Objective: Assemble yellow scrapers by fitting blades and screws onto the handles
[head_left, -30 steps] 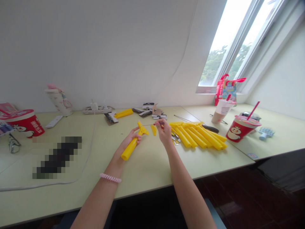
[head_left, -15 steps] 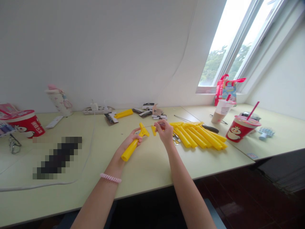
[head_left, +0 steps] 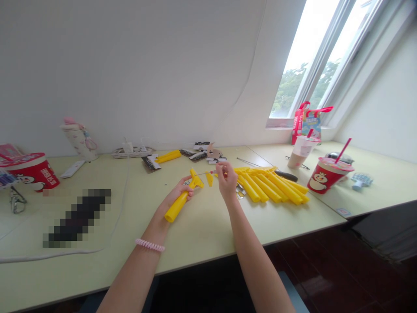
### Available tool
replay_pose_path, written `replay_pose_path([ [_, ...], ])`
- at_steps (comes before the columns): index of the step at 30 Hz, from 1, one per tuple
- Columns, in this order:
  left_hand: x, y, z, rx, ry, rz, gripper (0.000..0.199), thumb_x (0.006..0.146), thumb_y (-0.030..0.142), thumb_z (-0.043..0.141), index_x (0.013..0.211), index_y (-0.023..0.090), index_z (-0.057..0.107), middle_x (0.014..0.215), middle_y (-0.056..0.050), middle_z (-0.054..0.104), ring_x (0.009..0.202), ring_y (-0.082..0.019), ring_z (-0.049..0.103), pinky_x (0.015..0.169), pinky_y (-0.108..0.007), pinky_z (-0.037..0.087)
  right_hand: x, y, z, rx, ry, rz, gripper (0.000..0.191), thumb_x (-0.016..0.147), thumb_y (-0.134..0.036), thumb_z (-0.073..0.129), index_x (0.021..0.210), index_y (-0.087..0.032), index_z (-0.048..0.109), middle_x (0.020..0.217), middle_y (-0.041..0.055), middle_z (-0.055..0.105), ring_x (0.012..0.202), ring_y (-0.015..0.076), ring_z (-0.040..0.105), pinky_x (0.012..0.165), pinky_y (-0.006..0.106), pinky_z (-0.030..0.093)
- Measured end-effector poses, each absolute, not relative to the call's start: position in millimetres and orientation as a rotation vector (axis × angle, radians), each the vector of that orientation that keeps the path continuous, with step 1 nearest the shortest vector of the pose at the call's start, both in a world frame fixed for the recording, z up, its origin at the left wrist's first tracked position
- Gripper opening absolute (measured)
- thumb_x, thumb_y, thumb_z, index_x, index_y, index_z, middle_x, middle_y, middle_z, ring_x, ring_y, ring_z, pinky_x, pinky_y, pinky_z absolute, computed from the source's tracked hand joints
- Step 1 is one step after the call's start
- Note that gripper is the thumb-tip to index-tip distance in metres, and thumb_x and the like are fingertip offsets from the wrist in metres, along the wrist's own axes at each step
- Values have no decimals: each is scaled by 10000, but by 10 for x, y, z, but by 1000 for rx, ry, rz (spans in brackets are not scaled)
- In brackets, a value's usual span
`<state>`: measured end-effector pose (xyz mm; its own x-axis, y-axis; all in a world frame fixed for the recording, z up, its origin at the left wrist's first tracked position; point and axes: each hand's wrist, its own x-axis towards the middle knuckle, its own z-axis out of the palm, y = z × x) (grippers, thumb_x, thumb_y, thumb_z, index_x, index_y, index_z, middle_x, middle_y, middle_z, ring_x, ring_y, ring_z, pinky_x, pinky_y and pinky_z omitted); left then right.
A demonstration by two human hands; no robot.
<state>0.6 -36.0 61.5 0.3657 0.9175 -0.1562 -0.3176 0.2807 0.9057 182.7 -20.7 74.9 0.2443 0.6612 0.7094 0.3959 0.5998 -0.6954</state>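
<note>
My left hand [head_left: 172,198] is closed around the handle of a yellow plastic scraper [head_left: 177,208], its wide head tilted up and away from me. My right hand [head_left: 228,182] pinches a thin screwdriver [head_left: 211,172]; the shaft points left, and its tip is at the scraper's head. Whether the tip sits in a screw is too small to tell. Just behind the shaft lies a small yellow plate [head_left: 209,179] on the table. To the right of my right hand is a heap of similar yellow scrapers [head_left: 265,187], with flat metal blades [head_left: 240,191] beside it, partly hidden.
A black-handled tool [head_left: 286,175] lies behind the heap. Drink cups, one a red cup [head_left: 329,176], stand at the right. Card packaging [head_left: 198,155], another yellow piece [head_left: 167,156] and a power strip [head_left: 133,152] lie by the wall. A white cable [head_left: 121,204] crosses the left side.
My right hand has shifted slightly and turned, showing more of the screwdriver between its fingers and the scraper. The left hand keeps its hold; the whole view has moved a little.
</note>
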Motion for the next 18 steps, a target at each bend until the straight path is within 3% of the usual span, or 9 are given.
replay_pose_path([
  [4, 4, -358, 618, 916, 783, 975, 657, 676, 48, 546, 1285, 215, 363, 730, -1, 519, 473, -32, 463, 435, -133, 367, 1819, -217, 725, -1079, -1392, 194, 215, 858, -371, 404, 746, -205, 483, 475, -67, 379, 428, 94, 342, 476, 226, 254],
  [11, -8, -358, 644, 910, 828, 993, 691, 665, 23, 518, 1303, 207, 328, 762, -15, 528, 450, -30, 450, 424, -143, 369, 1830, -191, 700, -1015, -1469, 304, 69, 822, -248, 352, 800, -221, 411, 683, -17, 472, 613, 138, 451, 583, 248, 332],
  [18, 6, -382, 660, 946, 809, 987, 669, 672, 35, 521, 1293, 216, 350, 713, 5, 505, 472, -34, 458, 437, -131, 359, 1831, -182, 707, -1036, -1456, 305, 170, 841, -381, 423, 799, -217, 418, 525, -63, 435, 438, 100, 357, 473, 219, 269],
])
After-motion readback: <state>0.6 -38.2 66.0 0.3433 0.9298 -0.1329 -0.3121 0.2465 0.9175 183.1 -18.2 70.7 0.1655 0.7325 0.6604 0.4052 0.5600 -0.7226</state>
